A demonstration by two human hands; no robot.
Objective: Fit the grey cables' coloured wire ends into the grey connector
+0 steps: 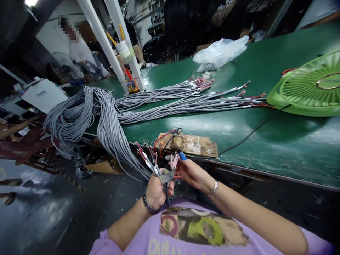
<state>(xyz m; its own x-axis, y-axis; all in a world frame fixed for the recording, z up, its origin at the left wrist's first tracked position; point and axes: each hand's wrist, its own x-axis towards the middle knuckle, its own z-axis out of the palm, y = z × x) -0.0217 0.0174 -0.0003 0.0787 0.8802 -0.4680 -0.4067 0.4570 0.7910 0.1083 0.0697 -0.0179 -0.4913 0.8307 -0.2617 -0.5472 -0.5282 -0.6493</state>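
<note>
My left hand is closed around a few grey cables in front of my body, with grey tape over its thumb. Their stripped ends fan out in red, blue and orange wires past the fist. Close beside it my right hand, a blue cover on one fingertip, pinches short coloured wires. A pale pink clip stands between the hands at the bench edge; whether a finger touches it, I cannot tell. Behind it lies a worn wooden board with a brown block and thin wires.
A thick bundle of grey cables drapes over the edge of the green bench. A green fan stands at the right, near a clear plastic bag. White posts rise at the back; another person stands far left.
</note>
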